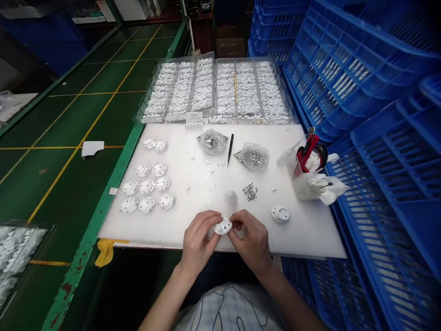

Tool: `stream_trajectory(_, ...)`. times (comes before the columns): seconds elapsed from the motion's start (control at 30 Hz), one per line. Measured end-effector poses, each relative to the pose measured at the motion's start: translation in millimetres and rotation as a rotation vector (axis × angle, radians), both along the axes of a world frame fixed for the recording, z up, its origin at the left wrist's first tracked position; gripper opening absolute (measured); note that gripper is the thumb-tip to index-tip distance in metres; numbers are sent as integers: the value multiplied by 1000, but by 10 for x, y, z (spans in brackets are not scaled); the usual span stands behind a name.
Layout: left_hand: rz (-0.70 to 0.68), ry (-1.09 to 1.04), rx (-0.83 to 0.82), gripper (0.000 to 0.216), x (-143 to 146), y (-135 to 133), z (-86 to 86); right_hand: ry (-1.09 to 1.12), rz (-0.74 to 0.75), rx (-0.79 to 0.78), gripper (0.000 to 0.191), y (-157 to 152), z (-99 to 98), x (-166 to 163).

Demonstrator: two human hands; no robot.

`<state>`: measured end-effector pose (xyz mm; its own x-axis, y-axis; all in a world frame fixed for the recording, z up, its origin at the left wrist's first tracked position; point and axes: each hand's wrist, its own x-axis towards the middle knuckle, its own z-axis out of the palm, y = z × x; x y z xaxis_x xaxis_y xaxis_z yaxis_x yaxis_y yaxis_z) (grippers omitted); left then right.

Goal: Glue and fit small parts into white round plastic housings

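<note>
Left hand (197, 243), right hand (250, 241), both gripping a white round plastic part (223, 225), white foam sheet (310, 234) beneath

White disc (223, 225), blue lattice crates (347, 78)

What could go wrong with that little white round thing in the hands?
The round white plastic part, held at its edges by the left hand and right hand, might slip and fall. The loose silver metal bits sit close by, uncovered on the white foam sheet, so a bump might scatter them.
</note>
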<state>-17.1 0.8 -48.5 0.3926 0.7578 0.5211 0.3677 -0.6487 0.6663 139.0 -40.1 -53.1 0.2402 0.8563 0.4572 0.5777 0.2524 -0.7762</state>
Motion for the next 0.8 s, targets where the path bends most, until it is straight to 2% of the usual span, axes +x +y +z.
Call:
stream_trajectory(0.23,64,-157,-193,18,-14,90,158,-22,96,-54,15,-56,239,118)
stream_trajectory(0.4,133,-246,-309,5,62,332,172,-70,-105,-98,9,-162,467,561)
stream_trajectory(0.5,134,-282,-378,3,88,439,131,-125,-219,-76,7,-82,712,845)
stream_trajectory(0.57,131,-308,-415,2,74,467,118,-230,-235,-42,11,145,1002,986)
stream_trajectory(0.63,139,-337,-432,3,50,470,121,-400,-194,-33,13,560,1380,1072)
stream_trajectory(0.7,144,-357,-431,3,31,467,131,-567,-163,-34,16,1146,1769,1102)
stream_trajectory(0.73,146,-362,-427,3,26,468,136,-656,-149,-92,19,1482,1934,1100)
stream_trajectory(0.8,137,-372,-413,4,22,476,144,-729,-141,-135,15,2173,2139,1083)
